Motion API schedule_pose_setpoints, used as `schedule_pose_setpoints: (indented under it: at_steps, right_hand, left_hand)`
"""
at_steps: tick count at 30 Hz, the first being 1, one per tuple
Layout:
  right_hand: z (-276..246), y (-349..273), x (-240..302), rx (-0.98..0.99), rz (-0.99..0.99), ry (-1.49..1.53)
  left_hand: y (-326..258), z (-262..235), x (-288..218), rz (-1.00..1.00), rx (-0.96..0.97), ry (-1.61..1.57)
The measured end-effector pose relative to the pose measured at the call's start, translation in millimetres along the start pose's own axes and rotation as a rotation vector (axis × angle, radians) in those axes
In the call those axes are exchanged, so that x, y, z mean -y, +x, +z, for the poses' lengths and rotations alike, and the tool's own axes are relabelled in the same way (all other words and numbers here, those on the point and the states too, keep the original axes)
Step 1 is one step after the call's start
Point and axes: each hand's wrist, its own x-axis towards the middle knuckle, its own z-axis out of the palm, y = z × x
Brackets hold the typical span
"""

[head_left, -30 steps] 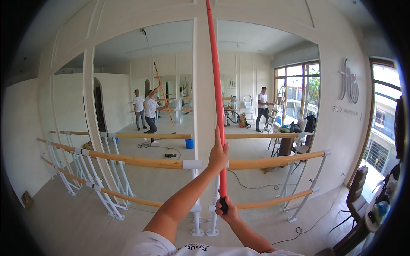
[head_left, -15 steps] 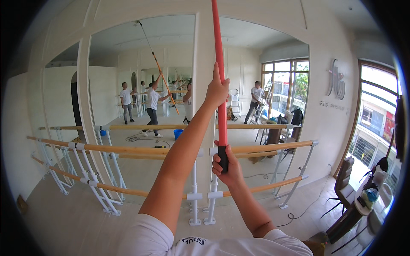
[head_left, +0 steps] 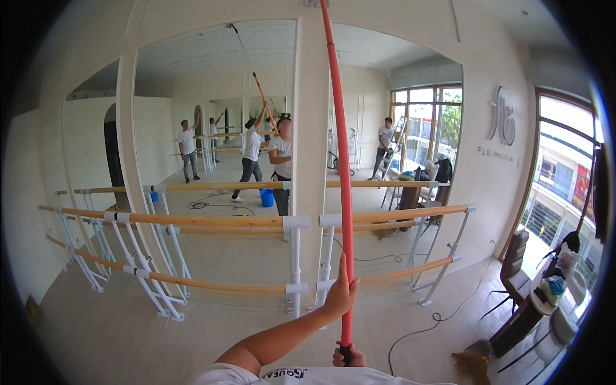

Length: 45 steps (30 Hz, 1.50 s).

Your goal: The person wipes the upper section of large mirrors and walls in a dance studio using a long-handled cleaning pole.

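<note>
A long red pole (head_left: 343, 167) stands almost upright before me, leaning slightly to the left at its top. My left hand (head_left: 342, 294) is closed around its lower part. Below that, close to my shirt, my right hand (head_left: 350, 357) grips the black handle end (head_left: 346, 351). At the upper edge of the view, a grey piece (head_left: 313, 2) shows against the wall by the pole's tip; most of it is cut off. Behind the pole runs a pale wall strip (head_left: 311, 128) between a left mirror (head_left: 212, 77) and a right mirror (head_left: 401, 96).
Wooden ballet barres (head_left: 212, 220) on white metal stands cross in front of the mirrors. On the right are a brown chair (head_left: 514, 256), a cluttered table (head_left: 545, 308), a broom (head_left: 473, 366) and a cable (head_left: 436, 317) on the floor. Reflections show people, a ladder and a blue bucket (head_left: 267, 197).
Both hands have come down with the pole, the right one close to my body. Its grey upper end now shows at the top. In the mirror, the reflected people have shifted.
</note>
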Motion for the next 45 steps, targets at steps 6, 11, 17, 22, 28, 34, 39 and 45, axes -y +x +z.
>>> schedule_pose_setpoints:
  at_steps: [6, 11, 17, 22, 28, 34, 39, 45]
  right_hand:
    - [194.4, 121.2, 93.7, 0.105, -0.140, -0.254]
    - [179.7, 128.5, 87.7, 0.105, -0.104, -0.325]
    - [-4.3, 29.5, 23.9, 0.041, -0.006, -0.119]
    - [15.9, 32.3, 59.0, 0.027, 0.024, -0.116]
    - [229.6, 168.6, 209.5, 0.143, -0.140, -0.418]
    - [225.0, 212.1, 253.2, 0.173, -0.146, -0.508]
    - [6.8, 121.2, 171.7, 0.160, 0.019, -0.290]
    - [-76.2, 31.2, 136.6, 0.057, 0.215, -0.166]
  left_hand:
    - [175.5, -104.6, -119.7, -0.010, -0.144, -0.051]
    - [180.8, -98.8, -74.0, 0.079, -0.211, 0.111]
    - [-10.1, -0.7, 4.2, -0.123, 0.082, -0.079]
    - [50.8, -2.7, -30.1, -0.107, 0.031, -0.163]
    - [299.9, -83.6, -124.1, 0.111, -0.194, -0.044]
    - [347.1, -73.0, -117.6, 0.058, -0.240, 0.058]
    - [173.6, 25.7, -13.3, -0.104, -0.095, -0.038]
    - [39.9, 83.6, 25.1, -0.155, 0.067, -0.064]
